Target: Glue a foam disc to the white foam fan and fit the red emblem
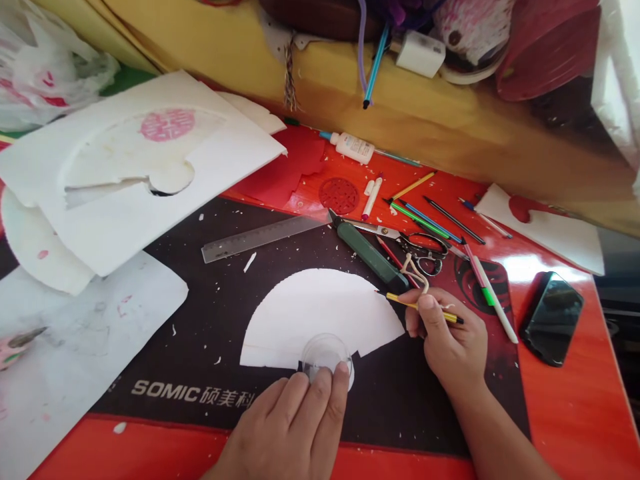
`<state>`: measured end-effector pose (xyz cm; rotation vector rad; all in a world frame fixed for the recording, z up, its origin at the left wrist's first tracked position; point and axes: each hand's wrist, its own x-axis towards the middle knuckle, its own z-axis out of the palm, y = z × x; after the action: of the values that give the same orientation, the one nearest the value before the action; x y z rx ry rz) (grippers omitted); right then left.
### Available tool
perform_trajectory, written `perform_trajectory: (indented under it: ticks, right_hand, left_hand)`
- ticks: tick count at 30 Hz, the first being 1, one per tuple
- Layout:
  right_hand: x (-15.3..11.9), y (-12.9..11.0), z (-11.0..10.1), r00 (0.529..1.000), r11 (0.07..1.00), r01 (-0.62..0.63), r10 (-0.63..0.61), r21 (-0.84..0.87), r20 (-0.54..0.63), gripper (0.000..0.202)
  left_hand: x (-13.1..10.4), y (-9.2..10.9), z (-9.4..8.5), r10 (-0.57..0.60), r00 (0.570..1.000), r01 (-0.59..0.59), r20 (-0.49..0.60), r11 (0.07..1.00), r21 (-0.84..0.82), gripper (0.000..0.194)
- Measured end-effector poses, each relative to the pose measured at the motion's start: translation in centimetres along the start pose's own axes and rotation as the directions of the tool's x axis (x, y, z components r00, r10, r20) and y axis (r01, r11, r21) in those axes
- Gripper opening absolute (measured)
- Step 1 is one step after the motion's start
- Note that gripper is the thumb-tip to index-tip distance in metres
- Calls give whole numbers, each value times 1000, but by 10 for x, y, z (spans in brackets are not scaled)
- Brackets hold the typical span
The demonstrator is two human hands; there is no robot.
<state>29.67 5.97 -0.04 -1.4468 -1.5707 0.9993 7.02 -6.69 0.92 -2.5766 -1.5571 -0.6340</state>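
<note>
A white fan-shaped piece (pixel 320 307) lies on the black mat (pixel 200 313). Over its lower middle rests a clear round disc (pixel 326 350). My left hand (pixel 300 420) presses the disc with its fingertips, the fingers held together. Just right of the fan, my right hand (pixel 450 333) pinches a yellow and black pencil (pixel 425 307), its tip at the fan's upper right edge. A green cutter (pixel 373 257) and scissors (pixel 425 247) lie above that hand.
A clear ruler (pixel 265 237) lies behind the fan. White boards (pixel 235 167) are stacked at left. Several pens, a glue bottle (pixel 353 147) and a red paper cutout (pixel 339 195) sit at the back. A black phone (pixel 554 319) and a white cut board (pixel 565 240) are at right.
</note>
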Motion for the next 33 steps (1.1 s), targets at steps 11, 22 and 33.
perform_trajectory:
  ticks: [11,22,33]
  right_hand:
    - [0,0,0,1000,1000,-2,2,20,-1,37]
    - [0,-1,0,1000,1000,-5,5,7,4,38]
    - [-1,2,-2,1000,1000,-6,6,-5,19,34]
  left_hand:
    - [0,-2,-2,-9,1000,10,6,1000,-21,33]
    - [-1,-4,0,9,1000,-9,23,1000,-25,31]
    - [-3,-5,-1,1,999,1,53,999,-35,31]
